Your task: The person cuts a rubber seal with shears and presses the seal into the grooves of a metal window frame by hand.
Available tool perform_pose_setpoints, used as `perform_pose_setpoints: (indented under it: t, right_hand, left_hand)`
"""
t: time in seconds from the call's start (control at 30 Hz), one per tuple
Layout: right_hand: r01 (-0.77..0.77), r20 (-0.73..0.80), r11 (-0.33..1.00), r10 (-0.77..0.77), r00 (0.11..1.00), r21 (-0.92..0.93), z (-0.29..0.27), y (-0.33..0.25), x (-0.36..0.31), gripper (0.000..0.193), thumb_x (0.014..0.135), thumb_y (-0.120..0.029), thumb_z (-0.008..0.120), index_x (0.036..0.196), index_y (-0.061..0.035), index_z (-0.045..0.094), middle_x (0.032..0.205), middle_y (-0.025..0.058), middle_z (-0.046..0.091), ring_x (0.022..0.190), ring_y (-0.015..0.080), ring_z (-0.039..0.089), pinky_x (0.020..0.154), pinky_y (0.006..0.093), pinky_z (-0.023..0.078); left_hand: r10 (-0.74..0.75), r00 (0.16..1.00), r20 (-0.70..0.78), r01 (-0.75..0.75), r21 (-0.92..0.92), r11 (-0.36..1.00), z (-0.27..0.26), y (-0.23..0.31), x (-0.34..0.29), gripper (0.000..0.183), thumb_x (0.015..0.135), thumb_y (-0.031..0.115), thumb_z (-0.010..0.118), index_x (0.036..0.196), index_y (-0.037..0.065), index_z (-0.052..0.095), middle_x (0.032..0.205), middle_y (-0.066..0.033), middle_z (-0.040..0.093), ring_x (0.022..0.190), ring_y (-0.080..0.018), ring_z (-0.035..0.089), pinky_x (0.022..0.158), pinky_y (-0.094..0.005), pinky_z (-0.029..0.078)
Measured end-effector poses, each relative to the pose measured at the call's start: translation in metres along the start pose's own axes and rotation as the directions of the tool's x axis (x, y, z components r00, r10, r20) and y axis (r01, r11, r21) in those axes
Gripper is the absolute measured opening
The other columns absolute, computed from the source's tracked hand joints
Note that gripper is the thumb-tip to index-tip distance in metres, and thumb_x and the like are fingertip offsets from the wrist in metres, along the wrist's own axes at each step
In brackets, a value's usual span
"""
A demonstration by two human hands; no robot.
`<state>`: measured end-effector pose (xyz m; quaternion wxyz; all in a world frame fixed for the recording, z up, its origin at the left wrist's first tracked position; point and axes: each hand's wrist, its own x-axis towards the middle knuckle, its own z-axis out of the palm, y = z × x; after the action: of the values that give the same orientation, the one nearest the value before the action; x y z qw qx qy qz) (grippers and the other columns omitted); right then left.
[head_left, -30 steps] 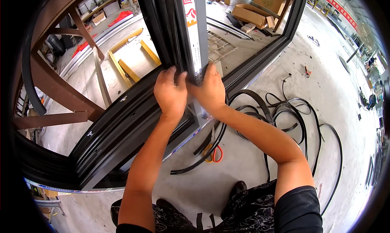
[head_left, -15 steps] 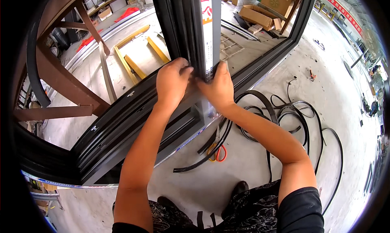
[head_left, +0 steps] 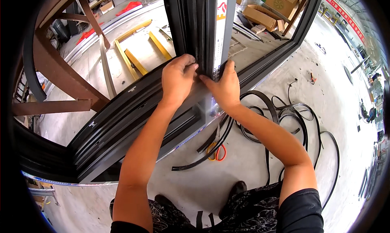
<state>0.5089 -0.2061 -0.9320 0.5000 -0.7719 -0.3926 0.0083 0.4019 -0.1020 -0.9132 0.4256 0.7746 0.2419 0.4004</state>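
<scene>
A dark grey window frame (head_left: 122, 129) stands before me, its upright bar (head_left: 230, 26) meeting the lower rail. Black rubber seals (head_left: 189, 21) run down the bar's left side. At the foot of that bar, my left hand (head_left: 176, 80) is closed, thumb and forefinger pinched together against the seal's lower end. What lies between its fingertips is too hidden to make out. My right hand (head_left: 226, 86) grips the bar from the right, fingers behind it and thumb reaching left toward the other hand's fingertips.
Coiled black rubber strips (head_left: 298, 115) lie on the floor to the right. Scissors with red and yellow handles (head_left: 220, 152) rest near my feet. Beyond the frame are brown metal supports (head_left: 61, 76), yellow bars (head_left: 136, 62) and cardboard boxes (head_left: 260, 17).
The view has shifted slightly, so the frame and both hands sit a little farther right. Both hands stay at the foot of the bar; their hold looks nearly the same.
</scene>
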Motion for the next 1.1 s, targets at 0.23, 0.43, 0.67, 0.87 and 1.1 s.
perform_pose_setpoints:
  t: [0.23,0.43,0.67,0.87,1.1]
  right_hand:
    - [0.004,-0.084,0.998,-0.010,0.996,-0.069,-0.007,0.007,0.004,0.057,0.070,-0.022,0.084,0.103,0.0013,0.042,0.096,0.0253,0.059,0.090,0.0447,0.059,0.078,0.0508,0.049]
    - [0.040,-0.095,0.990,-0.053,0.994,-0.134,0.017,0.015,0.003,0.056,0.069,-0.020,0.082,0.103,0.0011,0.043,0.097,0.0260,0.059,0.096,0.0450,0.058,0.081,0.0510,0.050]
    - [0.047,-0.159,0.997,-0.056,0.986,-0.057,0.002,0.006,0.003,0.063,0.070,-0.021,0.080,0.111,0.0043,0.039,0.099,0.0275,0.058,0.098,0.0453,0.058,0.081,0.0488,0.051]
    - [0.037,-0.073,0.998,-0.042,0.996,-0.060,-0.001,0.003,0.006,0.060,0.069,-0.022,0.081,0.107,0.0018,0.041,0.101,0.0245,0.059,0.099,0.0429,0.059,0.082,0.0473,0.052]
    - [0.013,-0.056,0.991,-0.021,0.998,-0.133,-0.011,0.001,0.016,0.065,0.068,-0.031,0.083,0.108,0.0014,0.042,0.096,0.0235,0.061,0.090,0.0427,0.062,0.075,0.0478,0.053]
  left_hand:
    - [0.275,0.961,0.002,-0.266,0.263,0.927,0.015,-0.005,0.009,0.011,0.090,0.001,0.066,0.100,-0.005,0.065,0.087,-0.0115,0.067,0.068,-0.0157,0.067,0.058,-0.0278,0.055]
    - [0.227,0.974,0.000,-0.222,0.211,0.952,0.002,-0.021,0.006,0.013,0.090,0.002,0.065,0.100,-0.006,0.064,0.086,-0.0124,0.067,0.072,-0.0187,0.066,0.065,-0.0323,0.054]
    - [0.225,0.973,0.049,-0.230,0.222,0.947,0.007,0.010,0.008,0.012,0.086,0.001,0.066,0.096,-0.004,0.062,0.085,-0.0170,0.067,0.075,-0.0305,0.064,0.071,-0.0371,0.049]
    - [0.015,0.993,0.121,-0.048,0.270,0.962,-0.003,0.007,0.017,0.012,0.083,0.000,0.067,0.091,-0.002,0.059,0.083,-0.0175,0.066,0.075,-0.0322,0.063,0.071,-0.0385,0.049]
    - [0.078,0.991,0.106,-0.112,0.361,0.926,0.005,0.008,0.022,0.019,0.082,0.005,0.069,0.098,-0.002,0.062,0.089,-0.0200,0.068,0.086,-0.0401,0.066,0.075,-0.0445,0.050]
